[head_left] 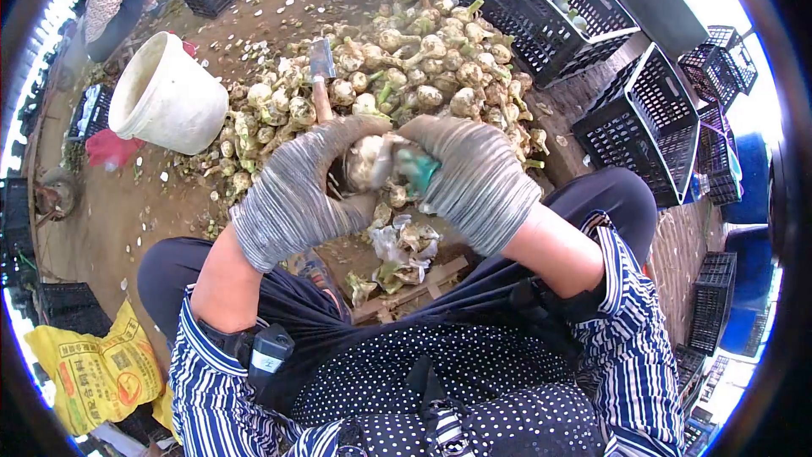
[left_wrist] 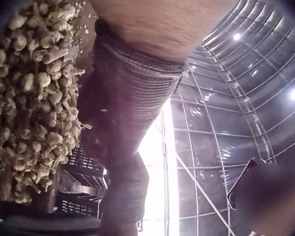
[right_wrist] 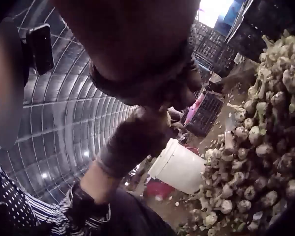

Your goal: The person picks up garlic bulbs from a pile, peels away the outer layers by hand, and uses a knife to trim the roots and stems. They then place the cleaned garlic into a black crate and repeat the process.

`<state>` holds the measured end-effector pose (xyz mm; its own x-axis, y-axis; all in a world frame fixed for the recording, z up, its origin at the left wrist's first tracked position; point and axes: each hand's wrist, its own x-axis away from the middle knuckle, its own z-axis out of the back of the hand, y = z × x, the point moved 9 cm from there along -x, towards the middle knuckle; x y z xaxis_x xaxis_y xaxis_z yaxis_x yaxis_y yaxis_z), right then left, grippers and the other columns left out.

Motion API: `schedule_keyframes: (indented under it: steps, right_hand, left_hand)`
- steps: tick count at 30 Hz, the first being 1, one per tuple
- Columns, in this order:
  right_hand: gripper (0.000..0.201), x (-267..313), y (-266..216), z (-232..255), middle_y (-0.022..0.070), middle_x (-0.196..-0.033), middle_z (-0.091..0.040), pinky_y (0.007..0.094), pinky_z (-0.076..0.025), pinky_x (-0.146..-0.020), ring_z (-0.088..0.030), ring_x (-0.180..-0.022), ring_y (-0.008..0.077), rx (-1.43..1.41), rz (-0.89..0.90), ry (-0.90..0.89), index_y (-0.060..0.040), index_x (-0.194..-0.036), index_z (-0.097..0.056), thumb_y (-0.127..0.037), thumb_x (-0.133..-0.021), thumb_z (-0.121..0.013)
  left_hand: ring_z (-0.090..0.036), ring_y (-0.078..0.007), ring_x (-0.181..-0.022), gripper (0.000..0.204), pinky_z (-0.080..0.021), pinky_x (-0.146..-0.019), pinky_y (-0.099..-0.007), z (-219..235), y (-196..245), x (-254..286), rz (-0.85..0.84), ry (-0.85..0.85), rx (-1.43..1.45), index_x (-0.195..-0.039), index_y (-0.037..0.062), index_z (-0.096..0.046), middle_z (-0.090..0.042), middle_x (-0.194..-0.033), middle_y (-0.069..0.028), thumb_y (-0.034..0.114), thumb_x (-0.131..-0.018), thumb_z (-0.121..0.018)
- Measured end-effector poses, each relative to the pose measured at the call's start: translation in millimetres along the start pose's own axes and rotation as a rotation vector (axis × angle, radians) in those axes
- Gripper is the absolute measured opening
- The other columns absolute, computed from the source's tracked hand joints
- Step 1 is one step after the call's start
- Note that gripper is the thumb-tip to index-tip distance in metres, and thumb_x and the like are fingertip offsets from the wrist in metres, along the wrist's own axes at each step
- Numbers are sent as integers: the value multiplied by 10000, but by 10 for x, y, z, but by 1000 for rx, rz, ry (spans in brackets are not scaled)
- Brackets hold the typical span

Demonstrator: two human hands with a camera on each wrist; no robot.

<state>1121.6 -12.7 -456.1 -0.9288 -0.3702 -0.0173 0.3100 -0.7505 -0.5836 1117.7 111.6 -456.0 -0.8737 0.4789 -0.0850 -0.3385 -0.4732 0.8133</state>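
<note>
Brown dirt ground (head_left: 93, 237) lies under a big pile of bulbs (head_left: 431, 76), with black crates (head_left: 617, 152) to the right of it and a white bucket (head_left: 182, 106) to the left. Near the back, another person (head_left: 118, 0) crouches low. Close to the pile's near edge, one muddy bulb (head_left: 365, 162) is up in the air between two striped gloves. The left hand (head_left: 296, 190) grips that bulb, with its fingers bent around the side. The right hand (head_left: 482, 178) has its fingers curled on a small green thing (head_left: 416, 169), right beside the bulb. It is too blurry to say what the green thing is. If it has a sharp end, it could slip on the round bulb and poke the left glove, because the two hands are so close. Loose dirt or skin could make the bulb slide out and drop onto the peelings (head_left: 406, 245) below. Squeezing too hard could bruise it. A tool with a flat metal blade (head_left: 321, 59) leans on the pile just past the left hand, so reaching forward without looking could bump it.
</note>
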Motion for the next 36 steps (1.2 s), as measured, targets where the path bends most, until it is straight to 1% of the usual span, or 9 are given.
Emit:
schedule_keyframes:
  steps: [3, 9, 13, 20, 22, 28, 29, 32, 36]
  right_hand:
    - [216, -12, 281, -98, 67, -740, -643, 313, -474, -623, -592, -673, 162, -440, -144, -73, -37, -922, -652, -237, -848, -615]
    - [299, -31, 332, -200, 30, -690, -632, 313, -461, -570, -537, -617, 118, -1075, -243, -72, -13, -915, -662, -303, -860, -616]
    - [283, -112, 157, -64, 87, -706, -648, 322, -479, -606, -561, -635, 147, -312, -10, -40, 8, -923, -648, -263, -875, -583]
    - [282, -200, 415, -274, 75, -723, -645, 293, -474, -635, -555, -670, 126, -994, -79, -215, -15, -873, -656, -278, -894, -557]
    - [260, -289, 839, -208, 100, -874, -676, 298, -577, -657, -666, -760, 178, -1045, -477, -216, -7, -1007, -617, -212, -849, -646]
    - [235, -118, 322, -77, 52, -907, -663, 236, -521, -644, -621, -743, 99, -821, 93, -109, -34, -1079, -619, -169, -887, -605]
    - [256, -114, 106, 105, 36, -916, -655, 217, -507, -652, -597, -757, 81, -249, 441, 166, -24, -1127, -592, -141, -899, -580]
    - [238, -120, 392, -231, 65, -872, -655, 257, -510, -667, -595, -741, 117, -1055, -48, -149, -6, -1096, -591, -135, -896, -575]
    - [324, -119, 11, -45, 149, -763, -619, 368, -495, -652, -607, -686, 221, -459, 133, -39, 8, -944, -612, -286, -820, -668]
  left_hand:
    - [-557, -274, -1078, 596, -435, -951, -322, 3, 222, 14, -305, 63, -121, -1209, 98, -544, -593, -1073, -123, -2, -634, -662]
    - [-537, -267, -1093, 560, -436, -942, -327, 83, 172, 31, -258, 194, -15, -1213, 71, -540, -540, -1164, -127, 13, -672, -675]
    - [-552, -214, -1043, 540, -436, -921, -319, 23, -240, 26, 94, 243, 183, -1217, 52, -526, -569, -1114, -120, 137, -729, -741]
    - [-559, -205, -1039, 579, -437, -924, -326, 74, -29, 17, 11, 133, 154, -1223, 49, -514, -585, -1125, -110, 152, -710, -760]
    - [-545, -186, -1079, 696, -430, -944, -335, -34, 33, 92, -44, 7, 492, -1269, 64, -464, -567, -1149, -74, 235, -673, -780]
    - [-547, -159, -1034, 561, -453, -915, -309, 132, -277, 60, 31, 72, 649, -1220, 52, -484, -558, -1137, -63, 96, -713, -720]
    - [-547, -157, -1034, 550, -460, -905, -304, 163, -264, 80, 78, 111, 703, -1214, 54, -491, -558, -1141, -64, 93, -714, -717]
    - [-551, -155, -1027, 523, -472, -888, -297, 182, -263, 95, 117, 143, 750, -1192, 49, -511, -556, -1152, -70, 101, -716, -724]
    - [-574, -157, -964, 516, -480, -867, -300, 125, -186, 83, 75, 174, 395, -1161, 21, -521, -575, -1099, -88, 161, -726, -759]
